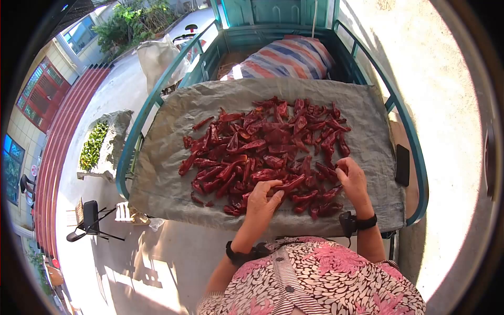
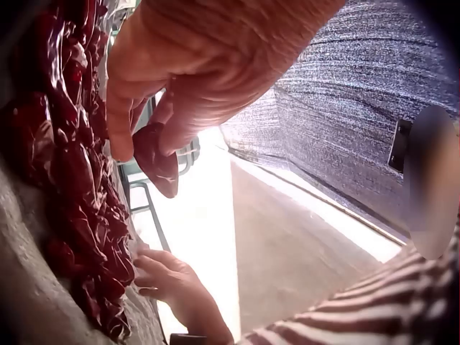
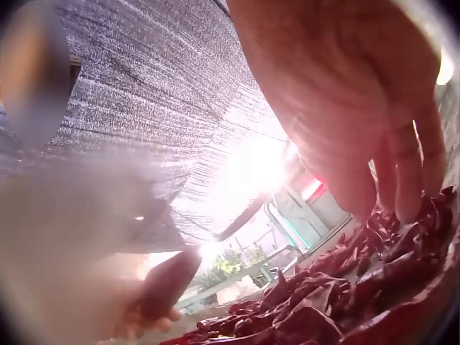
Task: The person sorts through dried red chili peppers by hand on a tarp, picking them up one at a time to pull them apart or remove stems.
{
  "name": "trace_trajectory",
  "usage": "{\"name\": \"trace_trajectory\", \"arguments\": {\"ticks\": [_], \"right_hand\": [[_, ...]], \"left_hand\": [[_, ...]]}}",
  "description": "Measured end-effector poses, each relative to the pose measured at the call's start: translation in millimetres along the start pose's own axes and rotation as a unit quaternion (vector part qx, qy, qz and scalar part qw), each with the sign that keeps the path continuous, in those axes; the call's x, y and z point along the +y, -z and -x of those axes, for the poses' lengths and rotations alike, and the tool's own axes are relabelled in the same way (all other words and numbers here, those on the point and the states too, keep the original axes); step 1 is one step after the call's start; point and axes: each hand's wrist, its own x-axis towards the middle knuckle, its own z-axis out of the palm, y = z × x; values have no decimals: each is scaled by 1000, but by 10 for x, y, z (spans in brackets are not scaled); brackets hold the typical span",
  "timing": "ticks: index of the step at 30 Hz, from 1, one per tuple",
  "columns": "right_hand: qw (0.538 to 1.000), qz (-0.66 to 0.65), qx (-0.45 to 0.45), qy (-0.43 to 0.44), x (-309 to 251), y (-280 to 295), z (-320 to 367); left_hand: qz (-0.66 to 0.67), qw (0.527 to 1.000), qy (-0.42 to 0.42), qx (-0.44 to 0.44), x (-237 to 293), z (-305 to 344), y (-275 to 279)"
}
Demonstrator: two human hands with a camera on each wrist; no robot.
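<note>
Dried red chili peppers (image 1: pixel 262 149) lie in a broad pile on a grey cloth (image 1: pixel 163 147). My left hand (image 1: pixel 261 205) is over the near edge of the pile and pinches one chili pepper (image 2: pixel 157 162) between thumb and fingers. In the right wrist view that same pepper (image 3: pixel 170 284) sticks out from the blurred left hand. At the right side of the pile is my right hand (image 1: pixel 354 181). Its fingers (image 3: pixel 408 169) point down, fairly straight, with the tips right at the peppers; the tips are partly hidden among them.
Teal rails (image 1: pixel 408 142) of a cart bed border the cloth. A black phone (image 1: pixel 402 165) lies at the right edge. Behind the cloth lies a striped sack (image 1: pixel 286 58). To the left stand a black folding chair (image 1: pixel 91 218) and a stone planter (image 1: pixel 113 139).
</note>
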Motion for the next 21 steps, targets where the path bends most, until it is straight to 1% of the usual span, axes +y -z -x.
{"name": "trace_trajectory", "arguments": {"ticks": [1, 2, 3, 4, 5, 6, 7, 8, 9, 11, 12, 13, 15, 17, 19, 21], "right_hand": [[995, 93, -2, 22, 22, 16, 19], [993, 117, -20, -11, 9, 6, 47], [991, 131, -28, -9, 21, -17, 78], [989, 145, -35, -7, 60, -52, 107], [986, 159, -43, -6, 98, -79, 128], [989, 143, -45, -6, 136, -94, 138], [991, 127, -48, -7, 181, -103, 145], [993, 110, -52, -6, 219, -99, 154], [995, 93, -36, -2, 267, -78, 159], [999, 52, -11, 12, 290, -90, 160], [998, -40, -28, -50, 92, -66, 165], [984, -132, -51, -106, -151, -11, 180], [946, -286, -103, -116, -334, -102, 260], [907, -359, -179, -127, -608, -195, 351], [905, -319, -252, -124, -722, -350, 381], [908, -312, -275, -60, -707, -493, 372]], "left_hand": [[33, 999, -1, 11, -55, -81, -103], [67, 998, -3, 23, -98, -136, -177], [-28, 997, -69, 28, -117, -161, -209], [-122, 983, -134, 33, -129, -187, -242], [-214, 956, -199, 37, -135, -206, -261], [-273, 932, -236, 25, -149, -200, -245], [-198, 964, -178, -16, -163, -176, -248], [-120, 984, -117, -57, -179, -141, -249], [-43, 993, -54, -93, -199, -105, -234], [-10, 994, -63, -84, -207, -24, -269], [-4, 994, -68, -82, -215, -16, -282], [0, 995, -74, -73, -221, -25, -275], [32, 997, -19, -74, 8, 17, -282], [101, 991, -28, -78, -82, -12, -361], [82, 990, -38, -104, -63, -10, -319], [0, 994, -101, -47, -184, -22, -344]]}}
